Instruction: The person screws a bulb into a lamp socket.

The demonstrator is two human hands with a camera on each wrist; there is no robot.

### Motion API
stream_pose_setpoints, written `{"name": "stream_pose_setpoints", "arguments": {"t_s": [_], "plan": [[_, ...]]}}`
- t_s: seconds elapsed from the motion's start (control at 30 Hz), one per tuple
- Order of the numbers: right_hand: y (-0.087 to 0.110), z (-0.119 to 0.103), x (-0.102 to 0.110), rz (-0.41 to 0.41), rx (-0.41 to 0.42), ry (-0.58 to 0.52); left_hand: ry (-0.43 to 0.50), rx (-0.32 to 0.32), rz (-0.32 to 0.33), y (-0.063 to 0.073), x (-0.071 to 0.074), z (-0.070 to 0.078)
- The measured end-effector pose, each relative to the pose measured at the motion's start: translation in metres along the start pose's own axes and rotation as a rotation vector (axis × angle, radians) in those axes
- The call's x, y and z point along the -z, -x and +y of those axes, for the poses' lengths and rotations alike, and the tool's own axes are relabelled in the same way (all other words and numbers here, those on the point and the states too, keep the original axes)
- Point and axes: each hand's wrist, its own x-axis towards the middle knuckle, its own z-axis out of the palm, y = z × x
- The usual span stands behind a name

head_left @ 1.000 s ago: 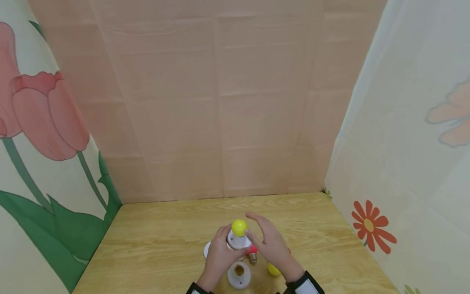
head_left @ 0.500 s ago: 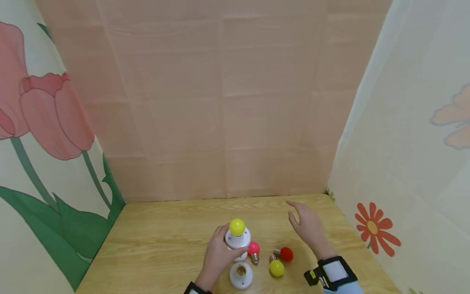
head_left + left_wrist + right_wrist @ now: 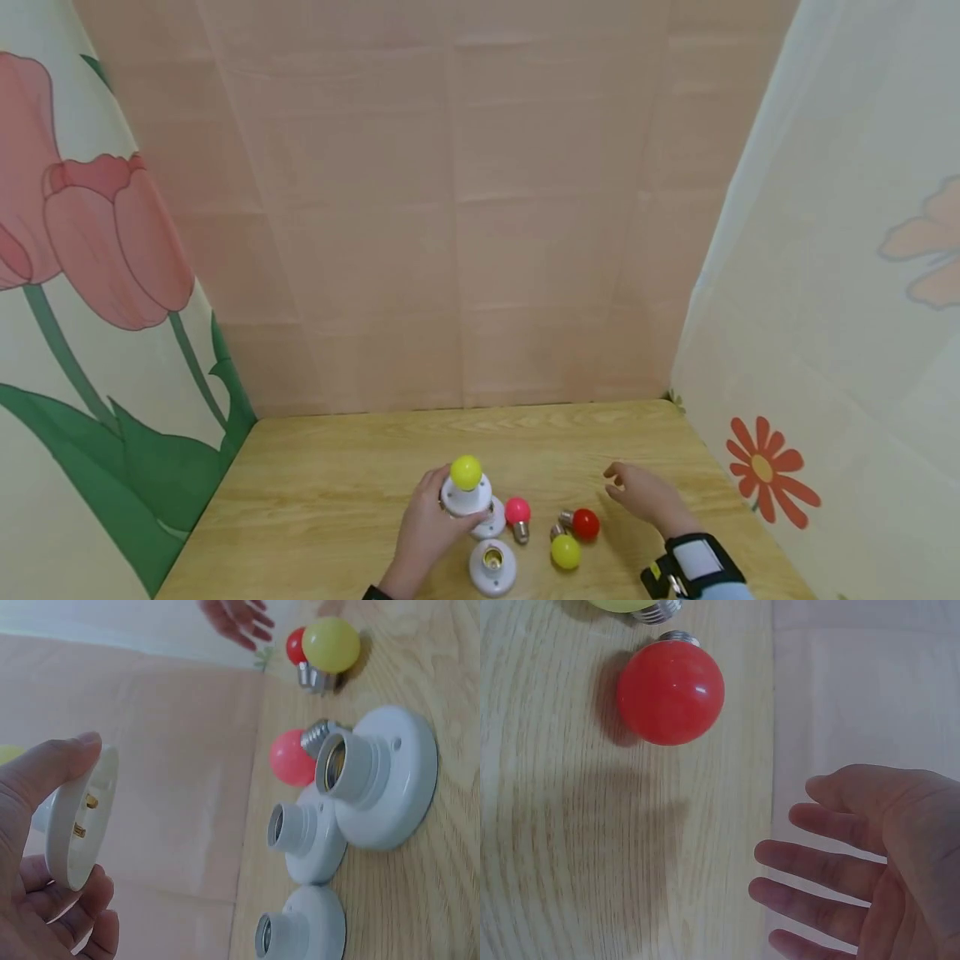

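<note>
In the head view my left hand (image 3: 427, 529) grips a white lamp holder (image 3: 465, 500) by its round base, with a yellow bulb (image 3: 466, 472) seated in its top. The left wrist view shows the holder's hollow underside and brass contacts (image 3: 91, 801), thumb on one side of the rim and fingers on the other, raised above the table. My right hand (image 3: 648, 497) holds nothing; its fingers are loosely bent in the air, to the right of a red bulb (image 3: 586, 525). That red bulb (image 3: 671, 692) lies on its side in the right wrist view, apart from the fingertips.
Three more white lamp holders stand close together, sockets up: a near one (image 3: 492, 575), one behind it (image 3: 491, 523), and another (image 3: 322, 930) seen from the left wrist. A pink bulb (image 3: 517, 510) and a second yellow bulb (image 3: 566, 552) lie right of them. Cloth walls (image 3: 450, 250) border the table.
My right hand has left the yellow bulb in the holder, swung out to the right and come down near the red bulb. My left hand has shifted the holder slightly left.
</note>
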Motion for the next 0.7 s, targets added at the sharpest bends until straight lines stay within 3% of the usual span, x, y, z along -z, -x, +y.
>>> {"name": "stream_pose_setpoints", "arguments": {"t_s": [0.17,0.4,0.5,0.6,0.7], "plan": [[0.001,0.0,-0.004,-0.007,0.001,0.001,-0.046,0.039,0.049,-0.012,0.022,-0.01],[0.004,0.0,-0.003,-0.029,-0.034,-0.015,-0.099,0.125,0.182,-0.049,0.071,-0.028],[0.005,0.0,-0.002,-0.037,-0.049,-0.023,-0.086,0.135,0.274,-0.062,0.085,-0.049],[0.004,0.001,-0.003,-0.038,-0.057,-0.037,-0.058,0.169,0.366,-0.069,0.091,-0.075],[0.004,0.001,-0.005,-0.044,-0.063,-0.053,-0.045,0.26,0.407,-0.067,0.089,-0.105]]}}
